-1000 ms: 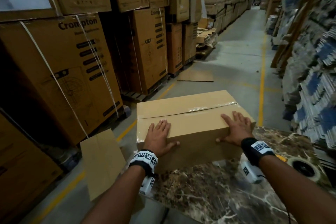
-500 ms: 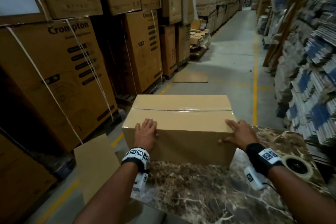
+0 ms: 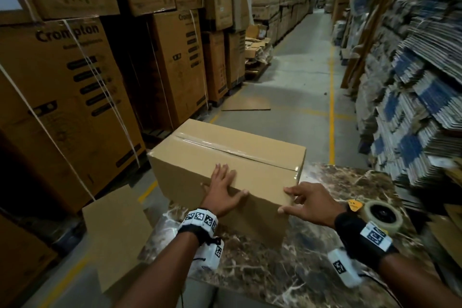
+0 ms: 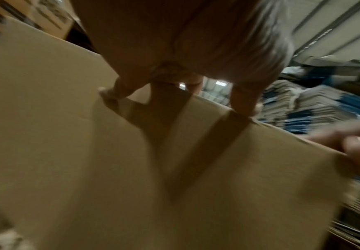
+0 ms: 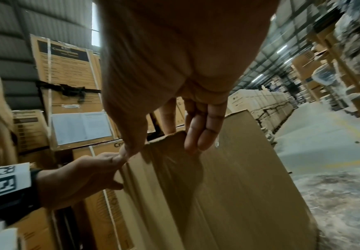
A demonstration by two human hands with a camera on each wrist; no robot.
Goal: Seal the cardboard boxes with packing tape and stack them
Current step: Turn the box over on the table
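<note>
A plain cardboard box [image 3: 225, 155] sits skewed on the marble table [image 3: 275, 270], its left end hanging out past the table's edge. Clear tape [image 3: 220, 146] runs along its top seam. My left hand [image 3: 222, 187] lies flat on the top by the near edge, thumb over the front face. My right hand [image 3: 302, 204] touches the near right corner with spread, straight fingers. The left wrist view shows the box's face [image 4: 89, 152] under my fingers. In the right wrist view my fingers rest on the box corner [image 5: 238, 186], with my left hand [image 5: 84, 175] beside it.
A roll of packing tape [image 3: 382, 215] lies on the table's right side next to a small yellow item [image 3: 355, 205]. Tall stacked cartons [image 3: 62, 97] wall the left; bundled flat cardboard [image 3: 412, 95] fills the right. A loose cardboard sheet [image 3: 117, 230] leans below the table's left edge.
The box has turned on the table, so its near right corner now points at me. My left hand has shifted right along the near edge; my right hand has slid to that corner.
</note>
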